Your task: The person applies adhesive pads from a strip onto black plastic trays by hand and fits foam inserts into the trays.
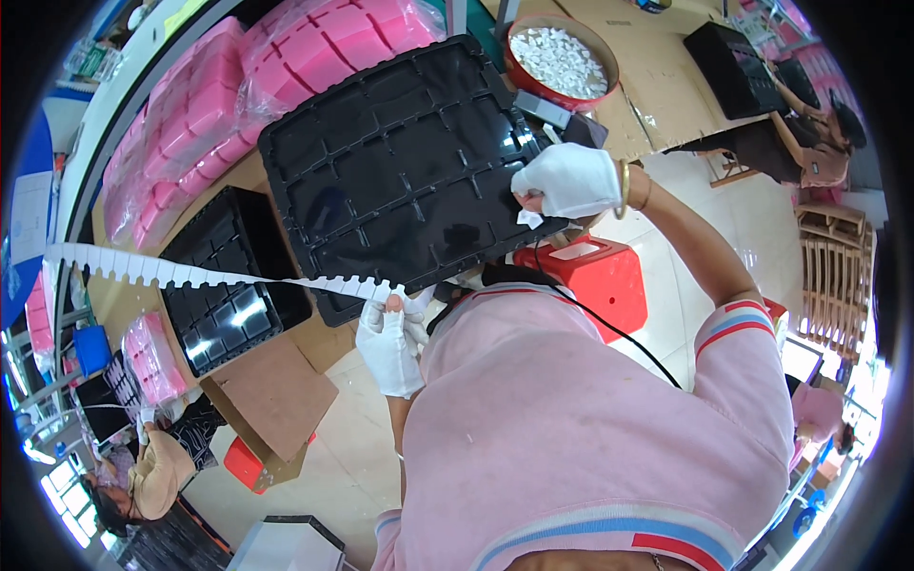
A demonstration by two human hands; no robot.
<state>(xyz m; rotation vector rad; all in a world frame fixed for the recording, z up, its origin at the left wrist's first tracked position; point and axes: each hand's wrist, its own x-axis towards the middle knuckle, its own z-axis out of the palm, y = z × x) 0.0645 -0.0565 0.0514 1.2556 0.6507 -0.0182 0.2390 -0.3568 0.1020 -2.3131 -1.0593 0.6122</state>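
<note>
I see the left hand (390,347), the nearer, pinching a notched white strip (171,270) near 1 end, its length trailing left; rightward, over the black tray (400,209), the right hand (569,181) pinches a white scrap (529,219).

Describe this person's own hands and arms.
The left hand and right hand wear white gloves, some fingers bare at the tip. The right wrist has a golden bangle; the short pink right sleeve is edged in red, light blue and white.
</note>
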